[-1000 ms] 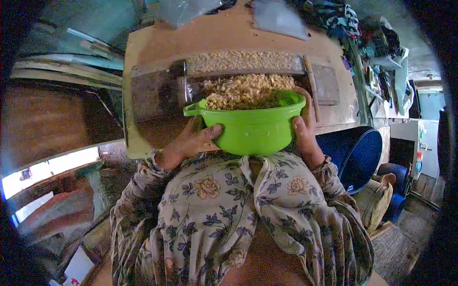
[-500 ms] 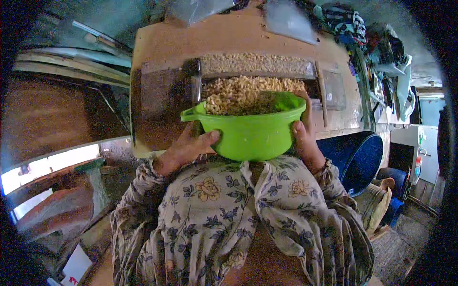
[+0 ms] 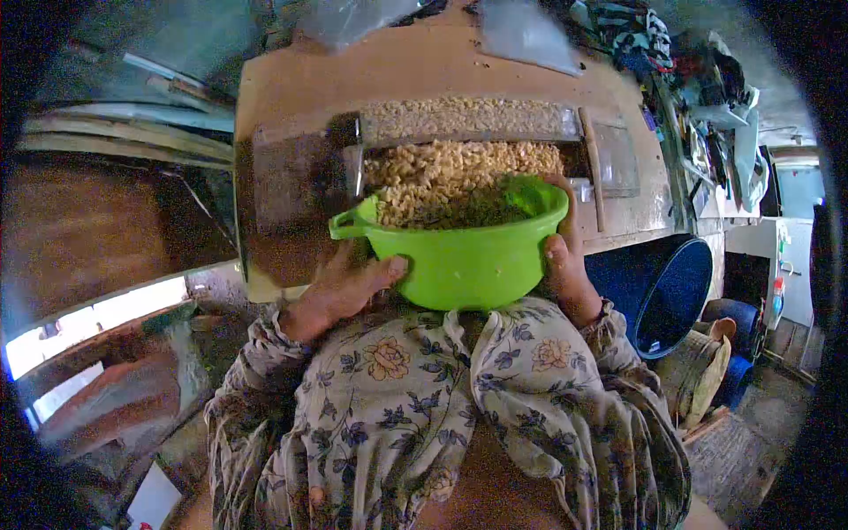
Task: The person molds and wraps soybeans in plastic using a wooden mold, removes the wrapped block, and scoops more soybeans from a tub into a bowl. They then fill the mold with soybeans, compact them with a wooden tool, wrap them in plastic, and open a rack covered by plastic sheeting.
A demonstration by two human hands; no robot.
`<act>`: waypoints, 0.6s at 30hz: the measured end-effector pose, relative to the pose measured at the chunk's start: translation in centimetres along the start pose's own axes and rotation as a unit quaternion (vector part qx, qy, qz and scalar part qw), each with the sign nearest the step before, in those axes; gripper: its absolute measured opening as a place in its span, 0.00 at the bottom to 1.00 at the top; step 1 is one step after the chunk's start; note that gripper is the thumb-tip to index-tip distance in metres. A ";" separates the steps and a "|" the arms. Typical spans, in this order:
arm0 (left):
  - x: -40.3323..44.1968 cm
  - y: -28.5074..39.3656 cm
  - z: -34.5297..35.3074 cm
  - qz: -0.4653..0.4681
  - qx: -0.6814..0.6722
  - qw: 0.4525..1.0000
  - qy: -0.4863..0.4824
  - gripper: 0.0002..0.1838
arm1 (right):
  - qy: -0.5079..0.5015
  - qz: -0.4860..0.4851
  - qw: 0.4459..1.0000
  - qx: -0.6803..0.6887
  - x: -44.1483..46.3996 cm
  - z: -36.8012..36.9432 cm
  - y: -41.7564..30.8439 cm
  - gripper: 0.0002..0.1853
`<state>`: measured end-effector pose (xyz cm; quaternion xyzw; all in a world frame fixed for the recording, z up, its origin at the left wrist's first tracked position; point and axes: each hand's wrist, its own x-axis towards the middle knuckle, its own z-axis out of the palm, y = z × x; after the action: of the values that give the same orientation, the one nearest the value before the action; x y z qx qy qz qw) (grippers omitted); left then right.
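A green plastic bowl (image 3: 468,265) with small light-brown pieces in it is held close to the body at the table's front edge, its opening tilted away. My left hand (image 3: 349,287) grips its left side under the handle, thumb on the outer wall. On the right side, my right hand (image 3: 567,256) has its thumb on the wall and its fingers behind the rim. Just beyond the bowl lies a heap of the same light-brown pieces (image 3: 459,163). Behind the heap runs a long strip of pale pieces (image 3: 468,117) in a shallow frame.
A wooden stick (image 3: 590,168) and a clear flat sheet (image 3: 616,159) lie right of the heap on the table (image 3: 353,75). Plastic bags (image 3: 530,40) are at the far edge. A large blue barrel (image 3: 671,291) stands at the right, near a wicker basket (image 3: 698,375).
Both hands have brought the green bowl slightly down toward the body. More of the heap beyond it now shows.
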<state>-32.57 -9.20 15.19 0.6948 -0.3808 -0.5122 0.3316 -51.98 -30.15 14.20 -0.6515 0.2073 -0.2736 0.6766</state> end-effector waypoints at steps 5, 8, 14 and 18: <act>0.9 5.7 1.6 0.000 -0.125 0.992 -0.023 0.31 | 0.050 -0.004 0.999 0.014 -1.1 -1.7 -0.2 0.50; 3.1 6.6 2.4 -0.031 -0.202 0.977 -0.065 0.31 | 0.090 -0.029 0.995 -0.017 -1.1 -4.2 1.0 0.49; 7.0 2.4 5.0 -0.053 -0.089 0.995 0.008 0.23 | 0.113 0.000 0.994 -0.009 -1.1 -8.0 0.5 0.42; 7.9 7.8 5.9 -0.032 -0.272 0.958 -0.079 0.21 | 0.104 -0.054 0.993 0.022 -1.5 -9.6 2.1 0.45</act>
<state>-38.27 -20.28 16.70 0.5477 -0.2291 -0.6600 0.4604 -59.07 -36.59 11.36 -0.6145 0.2347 -0.3807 0.6499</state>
